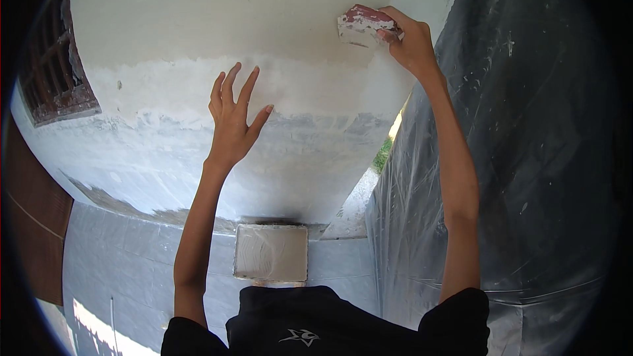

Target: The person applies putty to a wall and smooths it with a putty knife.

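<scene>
At the upper right, my right hand [412,46] is closed around a putty scraper [362,24] with a reddish-brown, putty-smeared back. Its pale blade lies against or very close to the wall [244,13]; contact is hard to tell. My left hand [231,118] is raised in front of the wall's lower part, fingers spread and holding nothing; whether it touches the surface I cannot tell. Smooth beige-grey coating covers the upper wall, with a whiter band beneath and patchy bluish grey lower down. Below, close to my body, stands a square tub [271,252] of creamy putty.
Dark plastic sheeting [527,132] hangs along the right side, beside the wall's edge. A brown barred window [56,59] is set in the wall at left. Grey tiles [132,250] cover the floor, with a brown panel [33,217] at far left.
</scene>
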Demonstrator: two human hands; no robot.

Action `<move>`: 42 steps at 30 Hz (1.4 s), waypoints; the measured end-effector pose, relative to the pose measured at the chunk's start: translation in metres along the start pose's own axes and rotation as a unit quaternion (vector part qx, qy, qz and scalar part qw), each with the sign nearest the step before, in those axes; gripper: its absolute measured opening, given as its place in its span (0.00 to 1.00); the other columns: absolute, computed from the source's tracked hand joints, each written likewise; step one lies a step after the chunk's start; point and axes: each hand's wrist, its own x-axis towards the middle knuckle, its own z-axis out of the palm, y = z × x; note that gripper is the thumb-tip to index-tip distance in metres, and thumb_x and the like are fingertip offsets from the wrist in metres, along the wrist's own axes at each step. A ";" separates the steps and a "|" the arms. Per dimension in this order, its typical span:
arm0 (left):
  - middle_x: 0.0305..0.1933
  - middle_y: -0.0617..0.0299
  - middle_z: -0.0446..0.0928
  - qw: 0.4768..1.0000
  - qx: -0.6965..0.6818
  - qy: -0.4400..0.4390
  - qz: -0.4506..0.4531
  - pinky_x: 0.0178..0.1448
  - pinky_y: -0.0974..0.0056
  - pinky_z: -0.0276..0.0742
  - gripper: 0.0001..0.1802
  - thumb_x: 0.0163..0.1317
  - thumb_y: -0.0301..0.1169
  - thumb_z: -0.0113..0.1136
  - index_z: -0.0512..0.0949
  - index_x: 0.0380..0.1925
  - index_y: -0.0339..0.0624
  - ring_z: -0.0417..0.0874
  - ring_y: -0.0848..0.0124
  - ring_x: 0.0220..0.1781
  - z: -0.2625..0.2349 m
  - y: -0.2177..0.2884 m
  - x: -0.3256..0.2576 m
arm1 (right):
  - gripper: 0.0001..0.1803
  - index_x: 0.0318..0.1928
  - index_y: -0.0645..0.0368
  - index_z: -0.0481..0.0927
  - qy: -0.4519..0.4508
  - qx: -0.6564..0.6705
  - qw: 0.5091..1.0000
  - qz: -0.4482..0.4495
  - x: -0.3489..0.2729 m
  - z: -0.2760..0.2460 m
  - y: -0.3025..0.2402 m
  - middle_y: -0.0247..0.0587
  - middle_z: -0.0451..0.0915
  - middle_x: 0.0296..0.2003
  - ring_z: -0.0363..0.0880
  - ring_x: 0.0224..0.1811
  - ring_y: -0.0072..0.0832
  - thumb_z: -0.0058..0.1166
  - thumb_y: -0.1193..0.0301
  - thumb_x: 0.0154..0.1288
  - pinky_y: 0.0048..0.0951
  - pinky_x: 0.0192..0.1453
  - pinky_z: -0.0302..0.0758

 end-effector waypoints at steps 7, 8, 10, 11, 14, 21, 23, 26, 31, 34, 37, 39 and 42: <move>0.78 0.54 0.48 1.000 -0.003 0.013 0.013 0.77 0.38 0.46 0.36 0.67 0.39 0.62 0.60 0.74 0.56 0.44 0.44 0.79 0.002 0.000 0.007 | 0.19 0.54 0.56 0.79 -0.027 0.026 0.999 0.006 -0.015 0.007 -0.005 0.52 0.85 0.36 0.84 0.35 0.44 0.62 0.79 0.61 0.36 0.42 0.77; 0.78 0.54 0.48 1.000 -0.003 0.011 0.013 0.77 0.38 0.46 0.36 0.67 0.39 0.62 0.60 0.74 0.56 0.44 0.44 0.79 0.002 0.000 0.010 | 0.19 0.54 0.55 0.79 -0.065 -0.019 0.998 -0.020 -0.015 0.012 -0.006 0.52 0.85 0.37 0.84 0.35 0.44 0.62 0.79 0.61 0.36 0.42 0.77; 0.78 0.53 0.48 0.999 -0.014 0.022 0.027 0.75 0.38 0.47 0.35 0.68 0.42 0.61 0.61 0.73 0.56 0.42 0.43 0.79 0.002 0.000 0.020 | 0.19 0.53 0.55 0.79 -0.015 0.002 1.000 -0.001 -0.006 0.006 -0.002 0.51 0.85 0.37 0.84 0.35 0.45 0.63 0.79 0.61 0.35 0.43 0.77; 0.78 0.53 0.48 0.999 -0.013 0.019 0.025 0.75 0.38 0.47 0.35 0.68 0.42 0.61 0.61 0.73 0.56 0.42 0.43 0.79 0.002 -0.001 0.024 | 0.19 0.53 0.54 0.79 0.034 0.024 0.999 0.016 0.001 0.004 -0.002 0.51 0.85 0.37 0.84 0.36 0.45 0.63 0.78 0.61 0.35 0.43 0.77; 0.78 0.53 0.49 0.999 -0.013 0.029 0.040 0.75 0.38 0.46 0.35 0.68 0.43 0.61 0.62 0.73 0.57 0.42 0.44 0.79 -0.003 0.001 0.038 | 0.19 0.54 0.53 0.79 0.108 0.034 0.993 0.013 0.013 -0.011 -0.004 0.49 0.86 0.38 0.85 0.36 0.43 0.63 0.77 0.62 0.34 0.44 0.78; 0.78 0.53 0.50 0.996 -0.006 0.062 0.069 0.75 0.39 0.46 0.35 0.68 0.44 0.61 0.62 0.73 0.59 0.43 0.44 0.79 -0.005 0.001 0.055 | 0.20 0.55 0.54 0.79 -0.023 0.018 0.999 -0.034 0.004 0.017 -0.005 0.48 0.86 0.39 0.85 0.38 0.42 0.63 0.77 0.62 0.35 0.45 0.78; 0.78 0.53 0.50 0.995 -0.006 0.065 0.074 0.75 0.39 0.46 0.35 0.68 0.44 0.61 0.62 0.73 0.59 0.44 0.44 0.79 -0.003 -0.002 0.060 | 0.21 0.56 0.53 0.78 0.088 0.019 0.996 0.003 0.011 0.010 -0.003 0.46 0.85 0.35 0.84 0.34 0.34 0.64 0.75 0.62 0.31 0.43 0.77; 0.78 0.53 0.50 0.994 0.006 0.072 0.087 0.75 0.40 0.47 0.35 0.68 0.45 0.61 0.62 0.73 0.59 0.44 0.44 0.79 -0.002 -0.007 0.065 | 0.21 0.56 0.53 0.78 0.155 0.015 0.988 0.010 0.017 -0.005 -0.007 0.44 0.86 0.34 0.84 0.34 0.31 0.64 0.73 0.63 0.28 0.41 0.77; 0.77 0.53 0.51 0.990 0.016 0.092 0.108 0.75 0.40 0.48 0.35 0.68 0.45 0.61 0.62 0.73 0.60 0.45 0.45 0.78 -0.007 -0.008 0.071 | 0.21 0.57 0.52 0.78 -0.029 0.030 0.999 -0.003 0.007 0.012 -0.021 0.44 0.86 0.35 0.84 0.34 0.29 0.63 0.73 0.63 0.27 0.43 0.77; 0.77 0.53 0.51 0.989 0.006 0.094 0.114 0.75 0.40 0.48 0.35 0.68 0.46 0.61 0.62 0.73 0.60 0.44 0.45 0.78 0.000 -0.005 0.074 | 0.20 0.56 0.52 0.78 0.071 -0.019 0.997 -0.024 0.021 0.013 0.009 0.44 0.86 0.35 0.83 0.32 0.30 0.64 0.73 0.63 0.28 0.41 0.76; 0.77 0.55 0.51 0.989 0.020 0.102 0.104 0.76 0.39 0.49 0.35 0.68 0.44 0.62 0.61 0.73 0.60 0.47 0.45 0.78 -0.004 -0.002 0.073 | 0.20 0.56 0.52 0.79 0.187 -0.005 0.981 -0.052 0.024 -0.004 0.014 0.43 0.86 0.35 0.77 0.27 0.30 0.64 0.73 0.63 0.30 0.38 0.75; 0.77 0.55 0.51 0.989 0.025 0.103 0.099 0.76 0.39 0.49 0.35 0.68 0.43 0.62 0.61 0.73 0.60 0.47 0.45 0.78 -0.008 -0.003 0.071 | 0.20 0.57 0.52 0.79 0.091 -0.006 0.996 -0.021 0.016 -0.016 0.009 0.40 0.86 0.35 0.76 0.27 0.29 0.63 0.73 0.64 0.29 0.38 0.75; 0.77 0.54 0.51 0.989 0.018 0.103 0.102 0.75 0.40 0.49 0.35 0.67 0.44 0.62 0.62 0.73 0.60 0.46 0.45 0.78 -0.010 -0.003 0.071 | 0.20 0.56 0.52 0.79 0.001 -0.010 0.999 -0.044 -0.002 -0.006 0.011 0.41 0.84 0.32 0.75 0.27 0.31 0.63 0.75 0.64 0.28 0.38 0.74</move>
